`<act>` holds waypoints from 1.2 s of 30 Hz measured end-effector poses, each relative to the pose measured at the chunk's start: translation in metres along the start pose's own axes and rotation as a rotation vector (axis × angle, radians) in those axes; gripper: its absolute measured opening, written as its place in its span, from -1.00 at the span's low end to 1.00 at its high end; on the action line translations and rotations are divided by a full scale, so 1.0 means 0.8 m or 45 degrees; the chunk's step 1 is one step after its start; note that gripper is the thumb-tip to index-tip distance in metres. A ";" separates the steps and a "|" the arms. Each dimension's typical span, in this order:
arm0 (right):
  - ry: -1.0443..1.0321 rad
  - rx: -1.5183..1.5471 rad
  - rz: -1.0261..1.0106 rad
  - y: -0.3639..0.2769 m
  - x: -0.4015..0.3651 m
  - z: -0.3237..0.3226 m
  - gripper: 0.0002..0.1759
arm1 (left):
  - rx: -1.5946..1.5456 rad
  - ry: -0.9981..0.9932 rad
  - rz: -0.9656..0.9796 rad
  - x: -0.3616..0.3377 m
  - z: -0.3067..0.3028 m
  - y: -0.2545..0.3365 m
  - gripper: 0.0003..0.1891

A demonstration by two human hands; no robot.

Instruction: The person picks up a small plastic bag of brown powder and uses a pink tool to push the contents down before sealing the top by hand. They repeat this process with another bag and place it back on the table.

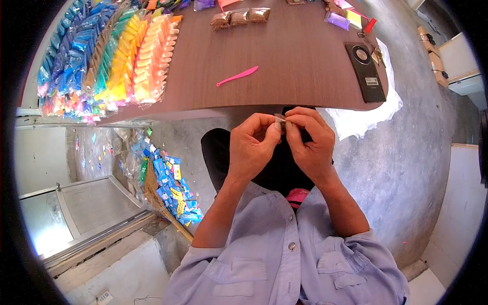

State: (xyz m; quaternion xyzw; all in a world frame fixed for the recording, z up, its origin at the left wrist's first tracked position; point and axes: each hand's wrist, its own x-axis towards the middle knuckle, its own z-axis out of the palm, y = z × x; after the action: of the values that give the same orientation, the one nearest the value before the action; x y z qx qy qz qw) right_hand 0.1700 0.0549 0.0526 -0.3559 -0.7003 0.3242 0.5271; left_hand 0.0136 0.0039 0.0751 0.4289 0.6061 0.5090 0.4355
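Note:
Both hands meet just in front of the table's near edge, above my lap. My left hand (254, 145) is closed in a pinch, thumb against forefinger. Opposite it, my right hand (312, 140) pinches in the same way, its fingertips nearly touching the left ones. A thin white piece (280, 119) shows between the fingertips; its kind is too small to make out. Beyond the hands, a pink plastic knife-shaped tool (238, 75) lies flat on the brown table (203, 91).
Packets of coloured clay (122, 56) cover the table's left side. Brown packets (240, 18) lie at the back. A phone (365, 72) rests near the right edge, beside keys (377, 55). Below left are a broom (152, 185) and blue packages (175, 188) on the floor.

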 end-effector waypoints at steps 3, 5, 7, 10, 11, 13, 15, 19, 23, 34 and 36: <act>-0.021 -0.023 0.099 -0.009 0.005 -0.002 -0.88 | 0.083 -0.023 0.020 0.001 -0.003 0.008 -0.80; -0.055 -0.037 0.194 -0.015 0.008 -0.004 -0.90 | 0.084 -0.042 -0.014 0.002 -0.005 0.010 -0.80; -0.053 -0.060 0.143 -0.008 0.010 -0.003 -0.89 | 0.104 -0.039 -0.082 0.004 -0.006 0.009 -0.79; -0.059 -0.098 0.095 -0.007 0.011 -0.003 -0.89 | 0.275 0.020 0.090 0.006 -0.008 0.002 -0.80; -0.068 -0.115 0.091 -0.007 0.011 -0.003 -0.89 | 0.276 0.019 0.090 0.007 -0.009 0.003 -0.80; -0.076 -0.125 0.102 -0.008 0.012 -0.003 -0.89 | 0.417 0.131 0.274 0.009 -0.009 0.007 -0.82; -0.087 -0.134 0.112 -0.009 0.013 -0.004 -0.88 | 0.467 0.123 0.326 0.011 -0.008 0.014 -0.84; -0.149 -0.194 0.053 -0.009 0.014 -0.004 -0.88 | 0.613 0.082 0.419 0.014 -0.009 0.015 -0.87; -0.152 -0.189 0.056 -0.008 0.016 -0.005 -0.87 | 0.676 0.069 0.459 0.015 -0.010 0.014 -0.87; -0.206 -0.169 0.276 -0.008 0.023 -0.016 -0.89 | 0.670 0.164 0.404 0.033 -0.042 0.019 -0.83; -0.206 -0.193 0.276 -0.007 0.029 -0.022 -0.90 | 0.777 0.205 0.484 0.055 -0.057 0.015 -0.83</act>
State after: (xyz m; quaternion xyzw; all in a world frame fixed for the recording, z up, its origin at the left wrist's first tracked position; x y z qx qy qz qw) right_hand 0.1815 0.0724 0.0730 -0.4410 -0.7204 0.3529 0.4025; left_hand -0.0409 0.0365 0.0880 0.6027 0.6717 0.4087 0.1361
